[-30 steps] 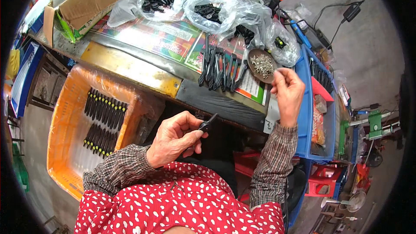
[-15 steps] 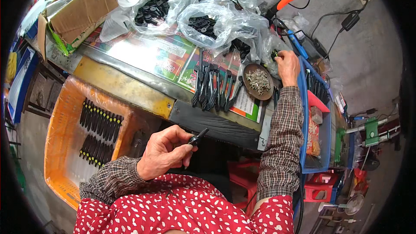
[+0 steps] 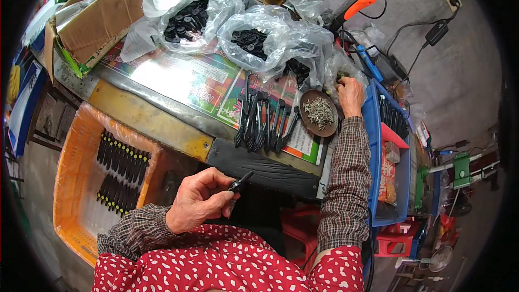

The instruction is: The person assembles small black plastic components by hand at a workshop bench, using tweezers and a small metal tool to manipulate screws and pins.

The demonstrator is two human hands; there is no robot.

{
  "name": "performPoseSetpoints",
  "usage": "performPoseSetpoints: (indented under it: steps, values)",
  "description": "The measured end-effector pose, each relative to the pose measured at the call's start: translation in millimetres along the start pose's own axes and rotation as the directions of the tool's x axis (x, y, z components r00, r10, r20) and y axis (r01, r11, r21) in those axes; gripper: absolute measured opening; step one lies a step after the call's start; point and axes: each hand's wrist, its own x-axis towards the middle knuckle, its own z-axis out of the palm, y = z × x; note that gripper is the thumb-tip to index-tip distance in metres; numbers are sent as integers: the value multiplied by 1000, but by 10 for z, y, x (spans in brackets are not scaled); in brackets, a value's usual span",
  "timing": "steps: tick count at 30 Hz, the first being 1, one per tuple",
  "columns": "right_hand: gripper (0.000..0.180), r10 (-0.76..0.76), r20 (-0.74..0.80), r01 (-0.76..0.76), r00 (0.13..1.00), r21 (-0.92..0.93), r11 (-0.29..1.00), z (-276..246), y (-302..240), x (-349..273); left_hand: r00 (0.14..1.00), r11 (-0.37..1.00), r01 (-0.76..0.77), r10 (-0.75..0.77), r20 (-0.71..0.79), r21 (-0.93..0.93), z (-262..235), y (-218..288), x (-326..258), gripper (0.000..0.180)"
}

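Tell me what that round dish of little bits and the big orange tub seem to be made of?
The round dish looks like dull brown metal, perhaps rusted, though glazed clay is possible; the small screws in it glint grey like steel. The orange tub looks like moulded plastic: even colour, slightly glossy, slotted floor. The right hand reaches just past the dish.

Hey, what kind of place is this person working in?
Probably a small assembly workshop. Clear bags of black parts sit on the workbench, a round dish of screws lies beside a row of black handles, and an orange crate holds more pieces.
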Motion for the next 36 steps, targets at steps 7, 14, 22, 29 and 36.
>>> performPoseSetpoints:
  steps: [7,14,22,29,36]
  values:
    - [21,44,-72,-32,996,163,986,-21,55,-37,1000,1000,13,-14,-20,-20,36,-3,-10,16]
    - [14,128,-251,-6,960,434,901,-195,34,-149,1000,1000,-5,5,-11,-28,56,-2,-22,14]
    - [4,160,-1,-64,987,915,399,-692,-415,-571,1000,999,-11,11,-12,-52,102,0,-73,13]
    - [3,86,137,-158,987,933,324,-1085,-895,-1215,994,997,-60,55,-90,-54,250,92,16,12]
    - [8,-184,441,-404,879,891,206,-1291,-1438,-1993,985,987,-149,144,-95,-53,324,80,125,15]
